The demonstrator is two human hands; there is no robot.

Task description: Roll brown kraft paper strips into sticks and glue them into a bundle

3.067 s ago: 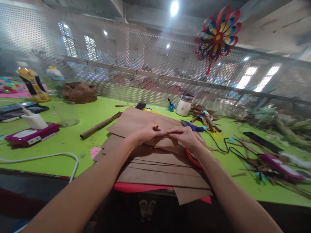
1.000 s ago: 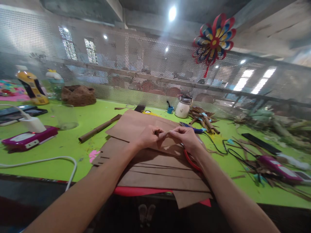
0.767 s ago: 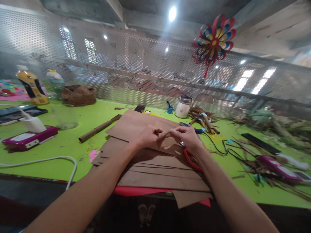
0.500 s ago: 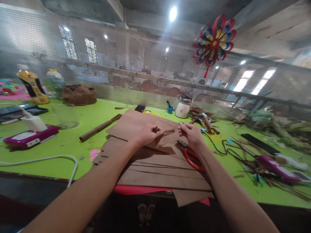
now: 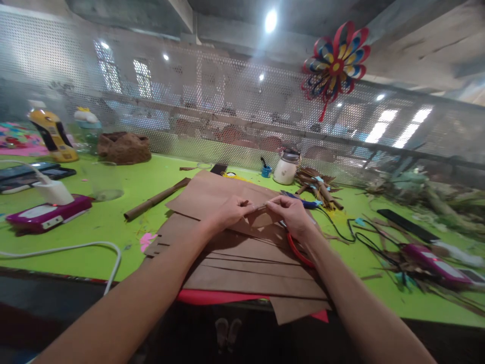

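Over a stack of brown paper sheets (image 5: 242, 280), my left hand (image 5: 231, 212) is closed in a pinch on a thin brown paper strip (image 5: 260, 208). The fingers of my right hand (image 5: 292, 216) pinch the strip's other end, so it spans the short gap between both hands. Partly hidden under my right hand and wrist are scissors with red handles (image 5: 297, 250), resting on the sheets. Just behind that hand lies a blue-handled tool (image 5: 311, 204) with a dark tip, near a black cord.
On the green table (image 5: 140, 182), a rolled brown paper tube (image 5: 151, 201) lies left of the sheets. A purple power strip (image 5: 49, 215) with a white cable is far left. A white jar (image 5: 286, 169) stands behind; scraps and another purple power strip (image 5: 432, 264) lie right.
My right hand has moved left and now pinches the free end of the strip. The blue-handled tool shows more behind it. My left hand stays nearly in place.
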